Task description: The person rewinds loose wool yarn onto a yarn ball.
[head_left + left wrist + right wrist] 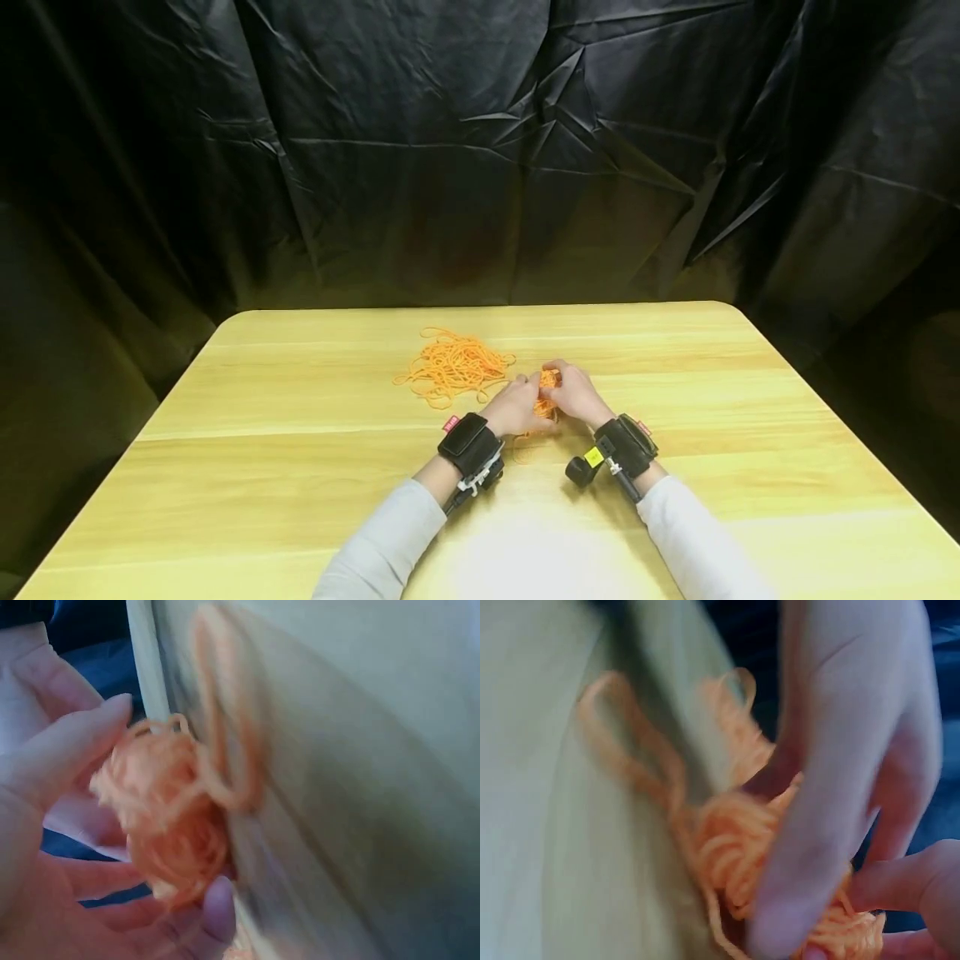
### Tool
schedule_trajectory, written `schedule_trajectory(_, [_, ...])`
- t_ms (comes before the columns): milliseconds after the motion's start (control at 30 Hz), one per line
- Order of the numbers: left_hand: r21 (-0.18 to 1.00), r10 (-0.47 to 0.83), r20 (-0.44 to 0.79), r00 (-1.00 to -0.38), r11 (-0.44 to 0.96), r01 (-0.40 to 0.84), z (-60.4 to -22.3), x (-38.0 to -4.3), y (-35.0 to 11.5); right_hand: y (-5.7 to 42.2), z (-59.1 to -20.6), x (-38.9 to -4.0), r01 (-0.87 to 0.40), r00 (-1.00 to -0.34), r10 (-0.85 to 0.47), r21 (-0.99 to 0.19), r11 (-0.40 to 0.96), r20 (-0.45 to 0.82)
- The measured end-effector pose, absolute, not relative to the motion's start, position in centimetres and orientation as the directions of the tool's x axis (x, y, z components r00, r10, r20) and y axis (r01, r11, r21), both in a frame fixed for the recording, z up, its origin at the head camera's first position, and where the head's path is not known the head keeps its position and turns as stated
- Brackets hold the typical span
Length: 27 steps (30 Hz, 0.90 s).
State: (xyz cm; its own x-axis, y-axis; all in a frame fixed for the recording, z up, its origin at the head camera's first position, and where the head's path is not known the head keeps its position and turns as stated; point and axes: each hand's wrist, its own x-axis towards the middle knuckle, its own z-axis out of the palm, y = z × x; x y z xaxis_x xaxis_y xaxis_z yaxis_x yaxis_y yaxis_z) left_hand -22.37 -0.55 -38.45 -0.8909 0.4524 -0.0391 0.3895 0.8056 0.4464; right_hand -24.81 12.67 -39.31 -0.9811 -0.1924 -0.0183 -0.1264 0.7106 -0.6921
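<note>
Head view: two hands, left hand [516,407] and right hand [579,396], close together over one wooden table [300,500], both clamped on one orange yarn bundle [544,407] between them, slightly right of centre. One loose orange heap [457,365] on the table, left of the bundle and near the left hand. Two black wrist straps [467,443], one per wrist; two pale sleeves [390,537]. One black sheet [420,208] behind the far table edge.

Left wrist view: bundle held between left thumb [90,739] and left fingers [218,911]. One long yarn loop [243,742] off its side, blurred, over the tabletop.

Right wrist view: bundle gripped under right fingers [799,870], with left fingertips against it at lower right. Two loops here: one large loop [600,701], blurred, and one small loop [748,684] farther back. Cannot tell whether from bundle or heap for the small one.
</note>
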Motion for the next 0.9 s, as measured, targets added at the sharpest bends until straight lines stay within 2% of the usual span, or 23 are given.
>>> schedule_trajectory(167, [0.412,0.354,0.131,-0.926,0.830,0.376,-38.3,-22.4,-0.7,11.9,-38.3,-24.2,-0.116,-0.983,-0.186,-0.799,0.590,0.005])
schedule_trajectory(267, [0.416,0.305,0.251,-0.919,0.823,0.387,-37.9,-22.8,-1.3,11.5,-37.7,-23.9,-0.132,-0.977,-0.209,-0.870,0.475,0.034])
schedule_trajectory(433, [0.516,0.260,0.364,-0.894,0.743,0.426,-36.6,-23.6,-2.8,11.3,-36.7,-23.8,-0.145,-0.983,-0.155,-0.936,0.321,0.099])
schedule_trajectory(533, [0.615,0.238,0.391,-0.889,0.651,0.445,-35.8,-23.8,-3.6,11.2,-36.5,-23.9,-0.196,-0.978,-0.126,-0.940,0.280,0.166])
schedule_trajectory(667, [0.733,0.239,0.355,-0.904,0.529,0.428,-35.6,-24.2,-4.5,11.0,-36.4,-24.1,-0.218,-0.962,-0.194,-0.968,0.124,0.192])
schedule_trajectory(800, [0.805,0.219,0.288,-0.932,0.472,0.360,-35.2,-24.1,-5.1,10.6,-36.7,-23.9,-0.125,-0.949,-0.286,-0.991,-0.053,0.135])
schedule_trajectory(900, [0.841,0.195,0.242,-0.951,0.446,0.305,-34.6,-23.6,-5.4,10.4,-37.1,-23.5,-0.057,-0.921,-0.378,-0.993,-0.099,0.090])
